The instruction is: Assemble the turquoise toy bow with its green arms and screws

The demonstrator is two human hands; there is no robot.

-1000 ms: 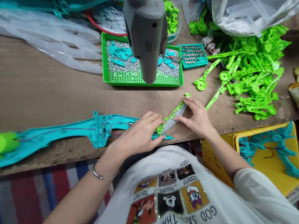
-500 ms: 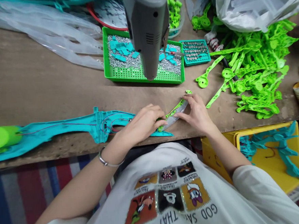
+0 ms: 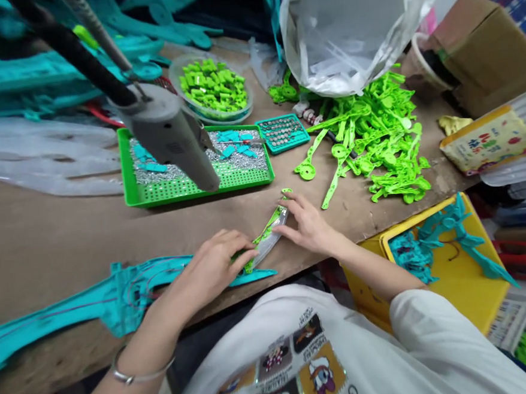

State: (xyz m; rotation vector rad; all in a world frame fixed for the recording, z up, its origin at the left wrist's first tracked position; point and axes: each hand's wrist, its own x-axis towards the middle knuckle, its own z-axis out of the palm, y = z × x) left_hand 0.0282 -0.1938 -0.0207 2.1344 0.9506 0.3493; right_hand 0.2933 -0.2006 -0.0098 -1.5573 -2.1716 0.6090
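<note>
A curved clear plastic strip (image 3: 269, 245) lies along a thin green plastic part (image 3: 265, 228) near the table's front edge. My left hand (image 3: 217, 261) pinches the lower end of this green part. At its upper end my right hand (image 3: 307, 225) holds the strip and the green part between thumb and fingers. Partly under my left hand and forearm lies a long turquoise plastic shell (image 3: 79, 306) with thin wires along it. The shell's pointed tip shows just below the green part.
An electric screwdriver (image 3: 178, 137) hangs over a green tray (image 3: 168, 194) of screws and turquoise pieces. Behind it stands a bowl of green pieces (image 3: 212, 86). Green plastic parts (image 3: 376, 135) are piled right, below a white bag (image 3: 350, 29). A yellow bin (image 3: 466, 273) stands at the table's front right.
The camera view has swung to the right, so the tray, shell and hands sit further left in the picture. Both hands keep their hold on the green part and clear strip.
</note>
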